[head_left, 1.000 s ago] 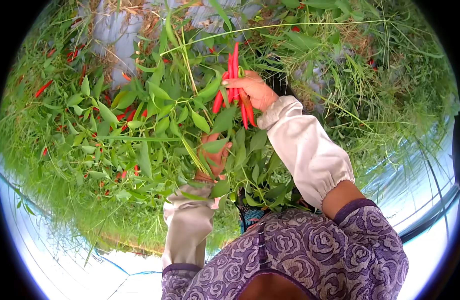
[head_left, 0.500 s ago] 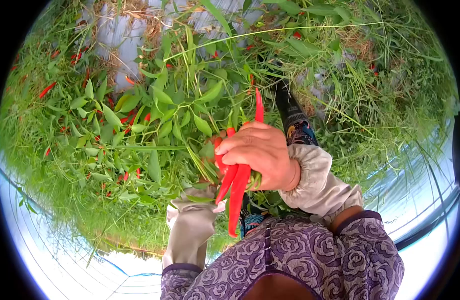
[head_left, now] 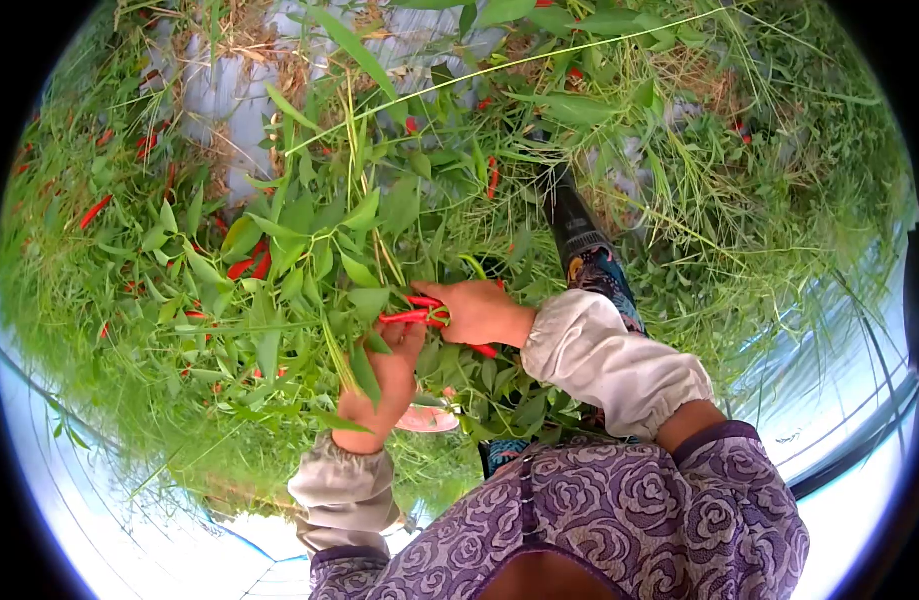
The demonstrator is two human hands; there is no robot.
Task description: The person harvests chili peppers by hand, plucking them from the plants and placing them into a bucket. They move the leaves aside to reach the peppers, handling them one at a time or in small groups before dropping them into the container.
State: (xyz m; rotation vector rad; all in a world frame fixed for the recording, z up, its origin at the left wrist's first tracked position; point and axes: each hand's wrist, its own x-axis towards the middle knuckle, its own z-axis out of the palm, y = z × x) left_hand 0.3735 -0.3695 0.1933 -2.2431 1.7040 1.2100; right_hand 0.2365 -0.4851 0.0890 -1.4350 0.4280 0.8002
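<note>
Red chili peppers (head_left: 408, 316) lie between my two hands, with a curled green stem at their right end. My right hand (head_left: 485, 312) is closed, its fingers at the stem end. Another red chili (head_left: 486, 350) pokes out under that hand, so its grip seems to cover more than one; the palm side is hidden. My left hand (head_left: 382, 378) comes up from below, fingertips closed against the peppers' left end. A green leaf (head_left: 365, 372) covers part of this hand. Leafy chili plant stems (head_left: 335, 350) stand just left of it.
Red chilies (head_left: 250, 262) hang among the leaves on the left. Grey plastic sheeting (head_left: 235, 100) shows through dry grass at the top. A black boot (head_left: 572, 215) stands amid weeds at right. A pale pink object (head_left: 428, 418) sits below my hands.
My right hand has turned and moved slightly left; the long chilies that hung below it no longer show there. My left hand, earlier mostly hidden behind it, is now visible at lower left.
</note>
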